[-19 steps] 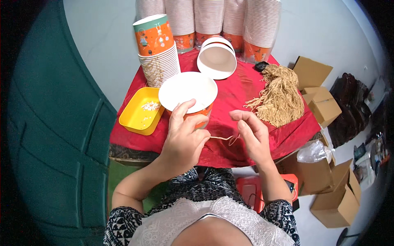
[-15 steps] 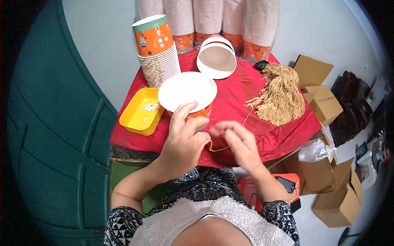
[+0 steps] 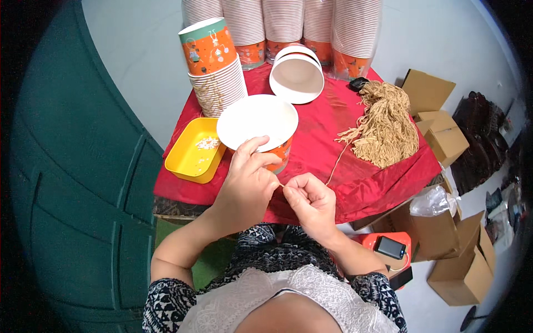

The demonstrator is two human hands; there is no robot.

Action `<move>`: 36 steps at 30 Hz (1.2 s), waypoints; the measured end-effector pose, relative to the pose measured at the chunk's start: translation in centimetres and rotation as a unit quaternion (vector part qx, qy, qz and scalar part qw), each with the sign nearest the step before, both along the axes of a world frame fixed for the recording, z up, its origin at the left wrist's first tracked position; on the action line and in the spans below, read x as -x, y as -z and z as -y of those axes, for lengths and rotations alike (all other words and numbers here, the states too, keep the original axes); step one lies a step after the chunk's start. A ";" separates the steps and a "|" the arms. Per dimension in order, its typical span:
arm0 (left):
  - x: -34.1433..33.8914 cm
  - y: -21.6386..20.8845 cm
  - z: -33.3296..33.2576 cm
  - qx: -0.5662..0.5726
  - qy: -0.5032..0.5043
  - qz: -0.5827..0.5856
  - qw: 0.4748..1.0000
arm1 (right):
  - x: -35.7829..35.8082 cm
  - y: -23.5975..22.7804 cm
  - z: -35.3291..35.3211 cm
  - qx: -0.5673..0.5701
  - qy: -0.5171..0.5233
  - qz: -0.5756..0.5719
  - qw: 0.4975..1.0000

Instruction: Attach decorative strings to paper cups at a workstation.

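Over the red table (image 3: pixel 311 139), a string (image 3: pixel 332 173) is pinched by the left hand (image 3: pixel 247 186) and right hand (image 3: pixel 311 202), beside a cup (image 3: pixel 258 125).

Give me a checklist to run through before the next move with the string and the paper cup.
1. Thin tan string pinched by right hand: ok.
2. Left hand steadies orange paper cup with white inside: ok.
3. String runs free to tan yarn bundle: ok.
4. Cup upright on red tablecloth: ok.
5. String attached to cup: cannot tell, hands hide it.
6. Yellow plastic tray beside the cup, within reach: ok.
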State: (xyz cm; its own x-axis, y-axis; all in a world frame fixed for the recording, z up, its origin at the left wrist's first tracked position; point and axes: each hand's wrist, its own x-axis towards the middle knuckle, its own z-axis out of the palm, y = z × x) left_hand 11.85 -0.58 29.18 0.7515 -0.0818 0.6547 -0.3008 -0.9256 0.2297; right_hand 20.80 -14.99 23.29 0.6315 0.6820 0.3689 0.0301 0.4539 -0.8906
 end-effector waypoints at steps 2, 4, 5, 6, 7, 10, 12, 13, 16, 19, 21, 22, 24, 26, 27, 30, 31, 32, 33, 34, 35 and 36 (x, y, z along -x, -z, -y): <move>-0.4 0.1 -0.5 -0.008 0.006 0.029 1.000 | -0.1 0.0 -0.4 0.008 0.036 0.020 0.999; -0.6 0.1 -1.0 0.005 0.000 0.046 0.999 | -0.5 0.2 -0.8 0.007 0.068 0.021 0.997; -0.7 -0.1 -1.3 0.018 -0.005 0.063 0.998 | -0.7 0.3 -1.1 0.006 0.100 0.023 0.995; -0.8 -0.4 -1.7 0.010 -0.017 0.096 0.995 | -1.0 0.2 -1.5 -0.011 0.117 0.007 0.993; -1.0 -0.6 -2.1 0.012 -0.017 0.096 0.995 | -1.7 0.7 -1.9 -0.005 0.142 0.028 0.989; -0.9 -1.2 -3.0 0.035 -0.053 0.101 0.993 | -2.6 0.9 -2.8 0.007 0.171 0.056 0.984; -0.9 -1.4 -3.4 0.036 -0.058 0.102 0.992 | -3.2 1.4 -3.3 0.014 0.178 0.071 0.981; -0.9 -1.5 -3.6 0.037 -0.065 0.102 0.992 | -3.4 1.3 -3.5 0.014 0.176 0.071 0.982; -0.9 -1.5 -4.2 0.029 -0.068 0.102 0.992 | -3.8 1.1 -4.0 0.033 0.190 0.097 0.976; -0.9 -1.5 -4.6 0.027 -0.068 0.098 0.993 | -4.0 1.1 -4.3 0.051 0.181 0.095 0.978; -1.0 -1.4 -4.8 0.027 -0.069 0.094 0.993 | -4.1 1.1 -4.4 0.062 0.176 0.099 0.977; -1.1 -1.4 -4.8 0.027 -0.071 0.091 0.993 | -4.2 1.2 -4.5 0.062 0.176 0.100 0.977; -1.2 -1.3 -5.0 0.027 -0.072 0.091 0.993 | -4.4 1.2 -4.7 0.064 0.176 0.106 0.977; -1.3 -1.3 -5.1 0.027 -0.074 0.090 0.993 | -4.4 1.1 -4.8 0.069 0.174 0.104 0.977; -1.3 -1.3 -5.1 0.027 -0.073 0.090 0.993 | -4.4 1.1 -4.9 0.074 0.173 0.101 0.977; -1.5 -1.3 -5.3 0.029 -0.070 0.090 0.993 | -4.6 1.1 -5.0 0.070 0.173 0.103 0.977; -1.6 -1.4 -5.4 0.031 -0.069 0.090 0.993 | -4.6 1.0 -5.1 0.070 0.172 0.104 0.977; -1.6 -1.5 -5.5 0.030 -0.069 0.091 0.993 | -4.5 0.8 -5.1 0.071 0.174 0.108 0.976; -1.8 -1.7 -5.6 0.028 -0.066 0.085 0.994 | -4.6 0.7 -5.1 0.072 0.177 0.112 0.975; -2.0 -1.8 -5.7 0.025 -0.062 0.079 0.995 | -4.5 0.6 -5.2 0.072 0.176 0.112 0.975; -2.2 -2.0 -5.9 0.024 -0.063 0.079 0.995 | -4.5 0.5 -5.2 0.074 0.171 0.112 0.976; -2.4 -2.3 -6.1 0.031 -0.054 0.045 0.997 | -4.5 0.5 -5.3 0.076 0.166 0.112 0.977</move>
State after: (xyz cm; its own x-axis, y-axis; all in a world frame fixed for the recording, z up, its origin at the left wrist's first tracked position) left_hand 14.29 5.55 31.45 0.6912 0.0391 0.7216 -0.2216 -0.9389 0.2633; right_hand 25.33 -9.68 22.82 0.7429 0.5101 0.4334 0.3548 0.2489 -0.9012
